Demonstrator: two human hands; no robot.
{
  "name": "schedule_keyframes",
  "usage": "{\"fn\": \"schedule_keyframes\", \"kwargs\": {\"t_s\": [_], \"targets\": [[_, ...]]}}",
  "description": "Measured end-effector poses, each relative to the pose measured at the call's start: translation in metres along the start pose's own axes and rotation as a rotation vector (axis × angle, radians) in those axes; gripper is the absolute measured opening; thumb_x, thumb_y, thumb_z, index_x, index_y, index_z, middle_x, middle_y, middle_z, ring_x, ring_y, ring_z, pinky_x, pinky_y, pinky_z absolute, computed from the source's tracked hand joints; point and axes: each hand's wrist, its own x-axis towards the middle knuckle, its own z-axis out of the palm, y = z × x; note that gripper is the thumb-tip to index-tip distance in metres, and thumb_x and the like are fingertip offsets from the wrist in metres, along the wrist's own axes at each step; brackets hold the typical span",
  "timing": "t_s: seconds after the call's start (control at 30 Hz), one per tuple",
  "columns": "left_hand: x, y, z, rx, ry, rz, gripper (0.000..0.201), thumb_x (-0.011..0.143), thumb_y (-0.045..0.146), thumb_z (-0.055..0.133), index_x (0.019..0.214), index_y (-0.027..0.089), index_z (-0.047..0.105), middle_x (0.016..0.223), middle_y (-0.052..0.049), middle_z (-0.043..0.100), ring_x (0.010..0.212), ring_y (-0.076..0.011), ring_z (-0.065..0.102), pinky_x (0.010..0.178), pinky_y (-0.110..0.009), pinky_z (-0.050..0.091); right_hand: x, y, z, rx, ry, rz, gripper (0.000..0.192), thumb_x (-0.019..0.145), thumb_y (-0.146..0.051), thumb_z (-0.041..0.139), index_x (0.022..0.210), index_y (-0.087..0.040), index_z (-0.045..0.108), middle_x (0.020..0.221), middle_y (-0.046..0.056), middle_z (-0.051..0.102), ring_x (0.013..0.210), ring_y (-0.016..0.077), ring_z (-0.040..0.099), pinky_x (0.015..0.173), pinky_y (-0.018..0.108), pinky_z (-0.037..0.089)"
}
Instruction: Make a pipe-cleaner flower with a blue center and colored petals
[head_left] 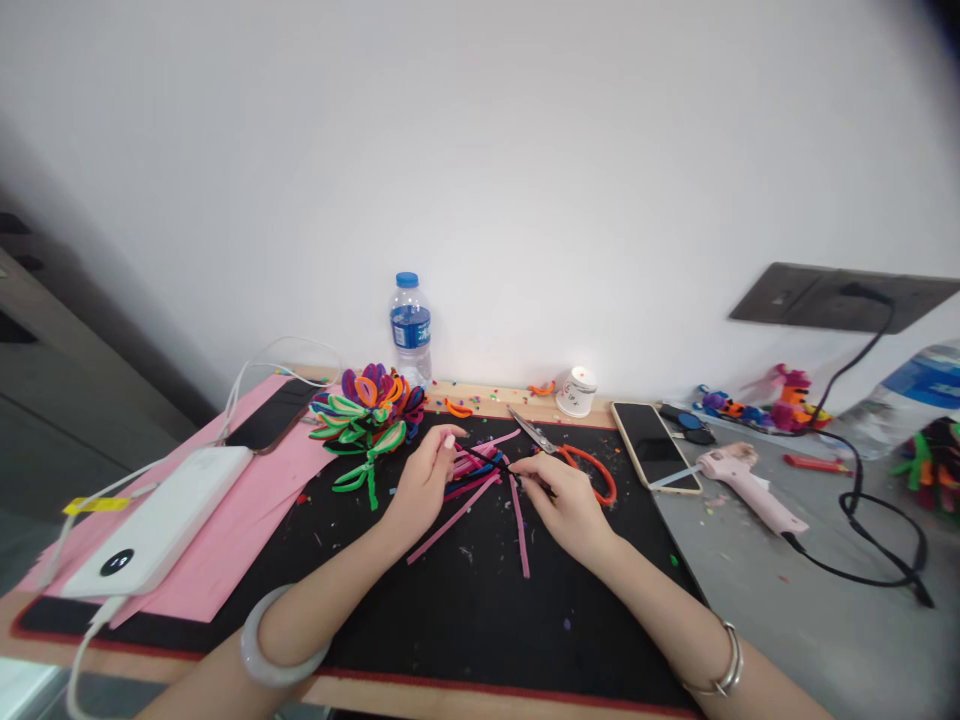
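Hands met over the pipe cleaners (480, 480) on the black mat (465, 600): right hand (566, 505) apparently pinching a dark one, left hand (424, 480) loosely curled beside the scissors (570, 455).

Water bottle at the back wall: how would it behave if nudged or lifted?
The water bottle stands upright, tall on a narrow base, so a push near its blue cap would probably tip it. Its round body would likely roll once down. It looks like thin clear plastic, so likely light and slightly squashy; how full it is cannot be told.
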Motion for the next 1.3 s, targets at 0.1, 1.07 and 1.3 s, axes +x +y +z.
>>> {"fn": "schedule_keyframes", "kwargs": {"t_s": [0.1, 1.07, 1.3], "targets": [[-0.004, 0.003, 0.001, 0.092, -0.067, 0.035, 0.033, 0.085, 0.036, 0.039, 0.108, 0.018, 0.054, 0.068, -0.001, 0.056, 0.064, -0.0146, 0.054, 0.061, -0.026, 0.044, -0.001, -0.001, 0.002, 0.015, 0.008, 0.005, 0.020, 0.083, -0.017, 0.042, 0.092, -0.022, 0.059, 0.083, 0.005, 0.064, 0.073, 0.0168, 0.059, 0.068, 0.030, 0.047], [-0.012, 0.009, 0.008, 0.454, -0.361, 0.225, 0.037, 0.091, 0.028, 0.027, 0.115, 0.018, 0.054, 0.112, -0.007, 0.060, 0.104, -0.0170, 0.054, 0.093, -0.031, 0.039, -0.003, -0.009, 0.014, 0.662, -0.109, 0.357, 0.011, 0.076, -0.016, 0.052, 0.085, -0.020, 0.047, 0.068, -0.003, 0.052, 0.049, 0.0070, 0.050, 0.048, 0.021, 0.042], [-0.006, 0.004, 0.002, 0.455, -0.220, 0.175, 0.038, 0.091, 0.031, 0.025, 0.108, 0.018, 0.057, 0.104, -0.007, 0.064, 0.098, -0.0184, 0.057, 0.087, -0.031, 0.041, 0.003, -0.012, 0.008, 0.680, -0.057, 0.429, 0.010, 0.070, -0.012, 0.054, 0.078, -0.017, 0.053, 0.062, -0.004, 0.054, 0.050, 0.0072, 0.051, 0.047, 0.019, 0.041]]}}
